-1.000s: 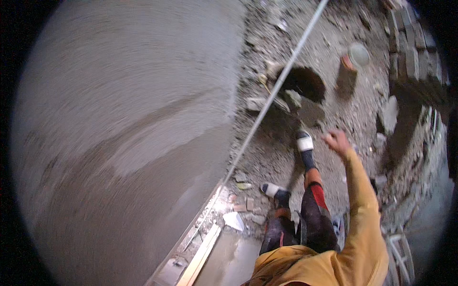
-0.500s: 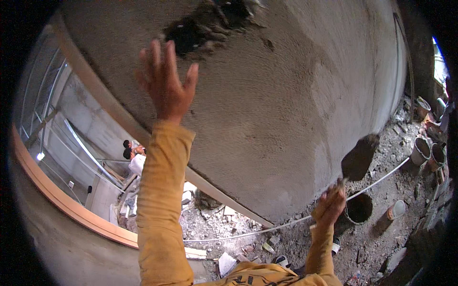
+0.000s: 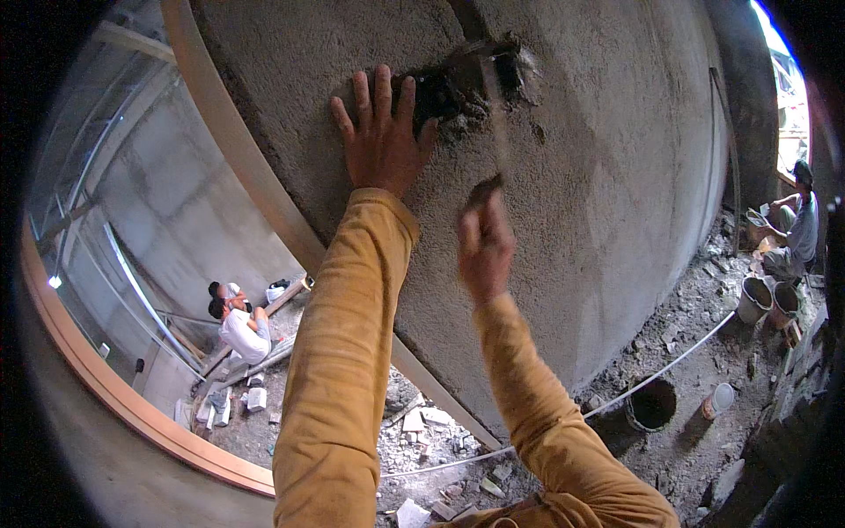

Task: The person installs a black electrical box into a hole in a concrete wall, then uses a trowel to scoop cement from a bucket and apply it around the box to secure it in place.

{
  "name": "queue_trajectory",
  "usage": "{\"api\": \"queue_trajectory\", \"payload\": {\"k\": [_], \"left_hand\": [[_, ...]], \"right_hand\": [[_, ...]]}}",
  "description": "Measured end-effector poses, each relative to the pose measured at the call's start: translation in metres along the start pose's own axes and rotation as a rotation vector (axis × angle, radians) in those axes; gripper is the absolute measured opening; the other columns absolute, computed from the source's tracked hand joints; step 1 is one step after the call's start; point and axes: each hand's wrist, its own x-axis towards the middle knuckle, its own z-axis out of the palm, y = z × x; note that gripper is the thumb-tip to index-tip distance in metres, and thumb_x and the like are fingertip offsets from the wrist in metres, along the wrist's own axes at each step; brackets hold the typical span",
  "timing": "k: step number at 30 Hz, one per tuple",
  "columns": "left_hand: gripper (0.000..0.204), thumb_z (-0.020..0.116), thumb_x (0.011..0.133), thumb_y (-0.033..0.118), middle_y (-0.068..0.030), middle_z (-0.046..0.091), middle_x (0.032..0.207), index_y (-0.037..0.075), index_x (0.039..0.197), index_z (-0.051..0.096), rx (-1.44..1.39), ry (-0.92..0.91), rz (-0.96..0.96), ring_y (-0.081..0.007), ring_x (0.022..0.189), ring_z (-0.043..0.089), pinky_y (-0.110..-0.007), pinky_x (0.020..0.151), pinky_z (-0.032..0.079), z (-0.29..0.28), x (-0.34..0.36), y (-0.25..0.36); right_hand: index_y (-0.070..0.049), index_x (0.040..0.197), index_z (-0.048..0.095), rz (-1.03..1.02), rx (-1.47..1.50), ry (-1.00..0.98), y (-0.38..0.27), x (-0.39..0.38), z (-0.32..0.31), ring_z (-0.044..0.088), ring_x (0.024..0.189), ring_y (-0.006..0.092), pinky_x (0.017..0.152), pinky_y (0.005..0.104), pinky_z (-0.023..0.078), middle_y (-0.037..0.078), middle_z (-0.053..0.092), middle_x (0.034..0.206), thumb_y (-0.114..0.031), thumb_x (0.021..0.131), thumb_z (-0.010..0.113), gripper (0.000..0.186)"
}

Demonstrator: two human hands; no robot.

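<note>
My left hand (image 3: pixel 380 145) lies with fingers spread against the rough grey plastered wall (image 3: pixel 528 255), thumb beside a dark hole (image 3: pixel 436 95) in it. To its right, my right hand (image 3: pixel 486 251) is closed round the handle of a trowel (image 3: pixel 495 123). The trowel's blade points up the wall, nearly edge-on and blurred, reaching a second dark opening (image 3: pixel 506 70). Ragged wet mortar (image 3: pixel 475 110) surrounds both openings. A dark groove runs up from them.
A wooden frame (image 3: pixel 238 145) edges the wall at left; beyond it two people (image 3: pixel 242 326) sit. At far right another person (image 3: pixel 797 224) sits near buckets (image 3: pixel 755 299). A black bucket (image 3: pixel 651 405), a white pipe (image 3: pixel 660 371) and rubble lie below.
My right hand has raised the trowel from low at the right up to the openings. My left hand has come onto the wall beside them. The view has shifted.
</note>
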Motion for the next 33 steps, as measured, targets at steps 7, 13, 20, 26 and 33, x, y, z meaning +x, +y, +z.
{"api": "queue_trajectory", "payload": {"k": [7,13,20,26,33], "left_hand": [[0.062,0.056,0.087,0.049,-0.0102,0.029,0.152,0.020,0.140,0.044,-0.013,-0.041,-0.034,-0.0360,0.142,0.018,-0.065,0.109,0.010,0.000,-0.006,-0.001],[0.063,0.057,0.086,0.050,-0.0090,0.030,0.152,0.022,0.141,0.043,0.034,-0.037,-0.030,-0.0348,0.142,0.020,-0.064,0.110,0.011,0.000,0.000,-0.001],[0.069,0.061,0.083,0.054,-0.0073,0.027,0.153,0.022,0.141,0.043,0.067,-0.126,-0.119,-0.0345,0.142,0.020,-0.061,0.111,0.012,-0.011,0.002,0.007],[0.074,0.061,0.080,0.060,-0.0055,0.026,0.154,0.024,0.141,0.042,0.116,-0.183,-0.162,-0.0325,0.142,0.019,-0.060,0.112,0.012,-0.010,0.004,0.016],[0.074,0.064,0.078,0.061,-0.0041,0.026,0.154,0.026,0.140,0.043,0.109,-0.177,-0.186,-0.0310,0.143,0.017,-0.060,0.113,0.012,-0.007,0.002,0.018]], "right_hand": [[0.002,0.116,0.051,0.640,0.311,-0.392,0.006,-0.084,-0.109,0.054,0.074,0.0148,0.066,0.0295,0.047,0.003,0.057,0.084,-0.014,0.090,0.063,0.033],[0.000,0.107,0.054,0.477,0.056,-0.716,0.088,0.016,-0.213,0.053,0.068,0.0165,0.062,0.0316,0.046,0.003,0.056,0.077,-0.013,0.090,0.063,0.023],[-0.007,0.094,0.061,-0.316,-0.449,-1.044,0.092,0.233,-0.215,0.062,0.074,0.0351,0.060,0.0419,0.051,0.013,0.063,0.080,-0.034,0.089,0.063,0.028],[-0.011,0.091,0.061,-0.919,-0.559,-1.000,0.072,0.354,-0.140,0.062,0.076,0.0317,0.062,0.0428,0.051,0.009,0.059,0.083,-0.038,0.088,0.060,0.027],[-0.012,0.096,0.063,-1.002,-0.756,-1.078,0.045,0.386,-0.075,0.063,0.085,0.0324,0.074,0.0455,0.051,0.011,0.063,0.093,-0.048,0.088,0.055,0.038]]}}
